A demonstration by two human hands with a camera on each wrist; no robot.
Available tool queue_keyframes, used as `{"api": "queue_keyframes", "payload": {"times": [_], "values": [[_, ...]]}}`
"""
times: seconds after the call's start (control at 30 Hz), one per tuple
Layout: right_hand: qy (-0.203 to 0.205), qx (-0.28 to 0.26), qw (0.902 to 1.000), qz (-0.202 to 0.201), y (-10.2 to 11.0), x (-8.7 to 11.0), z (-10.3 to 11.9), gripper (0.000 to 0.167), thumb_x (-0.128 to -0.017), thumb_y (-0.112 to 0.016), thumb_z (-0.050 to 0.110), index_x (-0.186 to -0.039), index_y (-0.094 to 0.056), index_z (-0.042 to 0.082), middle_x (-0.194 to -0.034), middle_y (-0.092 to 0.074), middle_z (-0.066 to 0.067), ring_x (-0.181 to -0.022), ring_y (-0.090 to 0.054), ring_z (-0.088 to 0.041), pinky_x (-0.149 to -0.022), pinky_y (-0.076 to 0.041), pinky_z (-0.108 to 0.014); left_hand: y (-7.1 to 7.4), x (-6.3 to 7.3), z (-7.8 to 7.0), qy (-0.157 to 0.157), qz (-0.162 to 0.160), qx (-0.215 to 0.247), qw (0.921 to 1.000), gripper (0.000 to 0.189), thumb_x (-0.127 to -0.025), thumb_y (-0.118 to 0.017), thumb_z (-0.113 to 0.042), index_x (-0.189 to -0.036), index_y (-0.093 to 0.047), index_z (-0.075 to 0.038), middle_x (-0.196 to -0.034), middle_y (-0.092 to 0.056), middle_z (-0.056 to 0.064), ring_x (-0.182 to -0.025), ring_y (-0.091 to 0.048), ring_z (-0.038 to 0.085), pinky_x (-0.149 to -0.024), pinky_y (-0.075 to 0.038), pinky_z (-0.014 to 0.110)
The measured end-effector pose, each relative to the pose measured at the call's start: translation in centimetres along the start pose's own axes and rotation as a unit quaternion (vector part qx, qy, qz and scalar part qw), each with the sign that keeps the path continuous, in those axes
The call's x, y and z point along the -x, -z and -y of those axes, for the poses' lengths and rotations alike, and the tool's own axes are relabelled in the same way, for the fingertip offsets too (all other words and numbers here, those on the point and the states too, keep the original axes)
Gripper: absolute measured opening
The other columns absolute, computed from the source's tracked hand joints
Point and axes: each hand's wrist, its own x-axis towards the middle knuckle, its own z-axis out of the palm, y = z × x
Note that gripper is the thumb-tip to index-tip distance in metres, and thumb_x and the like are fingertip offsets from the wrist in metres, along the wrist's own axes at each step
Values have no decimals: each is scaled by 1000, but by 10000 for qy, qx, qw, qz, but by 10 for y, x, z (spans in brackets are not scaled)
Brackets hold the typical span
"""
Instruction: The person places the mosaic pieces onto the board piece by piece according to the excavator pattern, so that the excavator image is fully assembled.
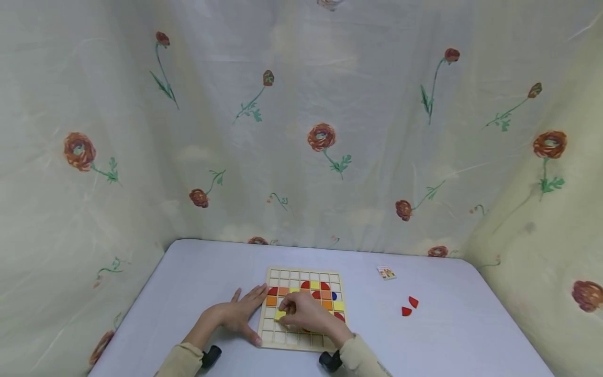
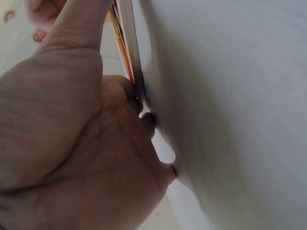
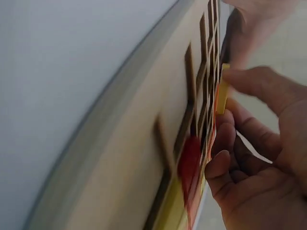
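A wooden grid board [image 1: 273, 338] lies on the white table, several of its cells filled with red, orange, yellow and blue pieces. My right hand [image 1: 306, 313] is over the middle of the board and pinches a yellow square tile [image 1: 280, 314] between thumb and fingers. In the right wrist view the yellow tile [image 3: 223, 88] stands on edge at the grid's surface. My left hand [image 1: 242, 314] is spread along the board's left edge, thumb at the near corner and fingertips near the upper left side. The left wrist view shows its palm [image 2: 96, 139] beside the board's edge.
Two red quarter-circle pieces [image 1: 406, 311] lie on the table [image 1: 452, 324] to the right of the board. Behind them is a small printed card [image 1: 387, 273]. A floral curtain [image 1: 292, 157] hangs behind the table and along both sides.
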Motion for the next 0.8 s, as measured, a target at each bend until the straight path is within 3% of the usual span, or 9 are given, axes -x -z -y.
{"api": "queue_keyframes", "payload": {"times": [0.2,0.37,0.7,0.8], "values": [[-28,119,9999,-91,-11,-15,6,17,-82,-77,21,-95,-70,15,-80,-62,11,-69,-54,-3,-63,-48,-17,-3,-3,6,-158,-14,76,9998,133,-58,-72,-74,-156,-7,-13,-165,3,4,-151,5,27,-115,5,66],[11,261,9995,-182,-13,-21,11,16,-82,-77,21,-96,-72,14,-82,-62,9,-70,-53,-2,-64,-48,-17,-1,-1,3,-127,25,-26,9999,127,-63,-76,-67,-156,-11,-10,-165,-1,6,-152,2,27,-115,4,66],[134,642,9978,-68,-13,-22,20,20,-82,-77,16,-101,-75,11,-89,-68,6,-74,-56,1,-69,-51,-16,2,3,1,-114,74,-77,9999,128,-64,-74,-68,-156,-8,-9,-164,0,8,-151,2,30,-115,2,67],[147,455,9988,-57,-10,-17,19,20,-83,-76,16,-103,-74,11,-90,-66,6,-74,-55,0,-68,-50,-16,1,2,0,-84,39,-88,9999,127,-64,-76,-66,-156,-9,-9,-164,-1,7,-151,1,29,-116,2,65]]}}
